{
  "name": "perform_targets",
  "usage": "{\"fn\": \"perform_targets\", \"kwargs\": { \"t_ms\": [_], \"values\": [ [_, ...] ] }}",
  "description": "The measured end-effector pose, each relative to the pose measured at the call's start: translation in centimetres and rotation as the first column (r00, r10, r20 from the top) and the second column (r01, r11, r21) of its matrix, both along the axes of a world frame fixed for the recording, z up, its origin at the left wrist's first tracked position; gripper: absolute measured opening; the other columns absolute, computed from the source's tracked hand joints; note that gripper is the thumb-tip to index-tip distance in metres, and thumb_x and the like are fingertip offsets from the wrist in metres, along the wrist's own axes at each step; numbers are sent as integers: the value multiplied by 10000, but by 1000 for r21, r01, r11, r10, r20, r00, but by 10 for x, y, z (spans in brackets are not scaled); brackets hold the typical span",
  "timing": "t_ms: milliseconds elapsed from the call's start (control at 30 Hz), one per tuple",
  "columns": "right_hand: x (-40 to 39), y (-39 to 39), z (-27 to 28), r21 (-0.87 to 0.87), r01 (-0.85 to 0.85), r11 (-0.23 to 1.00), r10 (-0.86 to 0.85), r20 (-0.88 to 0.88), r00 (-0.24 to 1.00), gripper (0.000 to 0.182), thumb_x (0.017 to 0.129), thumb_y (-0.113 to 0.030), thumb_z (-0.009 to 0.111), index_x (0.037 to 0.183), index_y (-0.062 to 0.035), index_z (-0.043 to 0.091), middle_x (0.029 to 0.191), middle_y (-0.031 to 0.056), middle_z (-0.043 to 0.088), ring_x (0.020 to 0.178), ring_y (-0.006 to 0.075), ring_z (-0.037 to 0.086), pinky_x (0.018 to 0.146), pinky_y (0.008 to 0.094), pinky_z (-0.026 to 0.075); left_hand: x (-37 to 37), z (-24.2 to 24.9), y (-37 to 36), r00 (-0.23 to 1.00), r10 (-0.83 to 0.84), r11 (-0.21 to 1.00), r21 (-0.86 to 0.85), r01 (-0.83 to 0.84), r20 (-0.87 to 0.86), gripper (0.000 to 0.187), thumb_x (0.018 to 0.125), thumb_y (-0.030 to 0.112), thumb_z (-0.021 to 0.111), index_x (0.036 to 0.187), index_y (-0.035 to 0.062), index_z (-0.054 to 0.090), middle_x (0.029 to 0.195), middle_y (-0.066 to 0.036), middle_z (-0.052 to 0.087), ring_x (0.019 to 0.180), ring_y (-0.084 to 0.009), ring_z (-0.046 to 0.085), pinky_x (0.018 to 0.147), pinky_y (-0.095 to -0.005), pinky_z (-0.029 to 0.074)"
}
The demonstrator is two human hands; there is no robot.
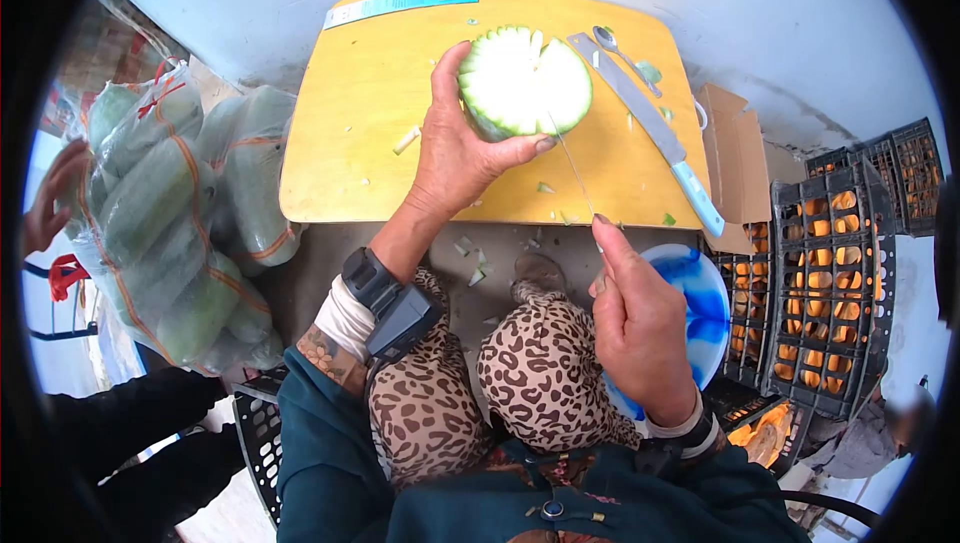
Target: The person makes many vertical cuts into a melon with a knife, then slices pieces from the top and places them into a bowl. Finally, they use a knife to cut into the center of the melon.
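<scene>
My left hand (455, 148) grips the left side of a cut winter melon (522, 83), thumb along its near edge. The melon's pale cut face is up, with a notched, scalloped rim on its left and far sides. In my right hand (640, 323) is a slim carving knife (572, 165); its thin blade reaches the melon's near right edge. My fingers hide its handle. Right of the melon, a large knife (640, 108) with a light blue handle lies on the yellow table (365, 143), beside a metal spoon (618, 51).
Bagged winter melons (160, 203) stand at the left, near another person's hand (55, 198). A blue-and-white basin (700, 293), a cardboard box (735, 153) and black crates (830, 283) are at the right. A blue-and-white strip (400, 6) lies at the table's far edge. Peel scraps are scattered about.
</scene>
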State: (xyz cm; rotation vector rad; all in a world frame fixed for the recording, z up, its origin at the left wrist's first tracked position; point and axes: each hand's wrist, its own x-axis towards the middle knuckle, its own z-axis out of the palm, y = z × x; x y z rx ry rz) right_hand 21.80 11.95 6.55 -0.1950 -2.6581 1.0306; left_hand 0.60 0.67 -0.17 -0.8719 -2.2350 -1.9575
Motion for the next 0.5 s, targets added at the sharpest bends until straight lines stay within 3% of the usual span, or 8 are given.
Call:
{"fn": "perform_targets", "kwargs": {
  "t_ms": [167, 267, 500],
  "values": [
    [-1, -7, 1, 62, 23, 998, -25, 24, 999, 498, 863, 123, 505, 1349, 19, 530, 899, 182, 651, 713, 247, 643, 680, 321, 520, 1, 0, 2, 999, 16, 1000, -14, -17, -46, 1082, 616, 288, 892, 1421, 1, 229, 1289, -216, 530, 1199, -303, 557, 1031, -399, 461],
    [-5, -9, -6, 85, 3, 996, 1, -55, 998, 579, 829, 69, 591, 1393, -17, 492, 796, 177, 564, 700, 372, 602, 608, 450, 485, 3, 1, 4, 1000, 7, 1000, 27, -6, -22, 1056, 623, 270, 890, 1407, 3, 235, 1283, -213, 526, 1197, -300, 554, 1027, -401, 462],
    [-12, 0, -1, 75, -28, 997, 32, -49, 998, 532, 838, 58, 584, 1360, -13, 510, 810, 196, 585, 710, 389, 603, 623, 463, 484, 2, 2, 3, 1000, 7, 1000, 10, -7, -16, 1053, 620, 264, 891, 1402, 9, 235, 1309, -208, 478, 1217, -296, 529, 1037, -403, 452]
  ]
}}
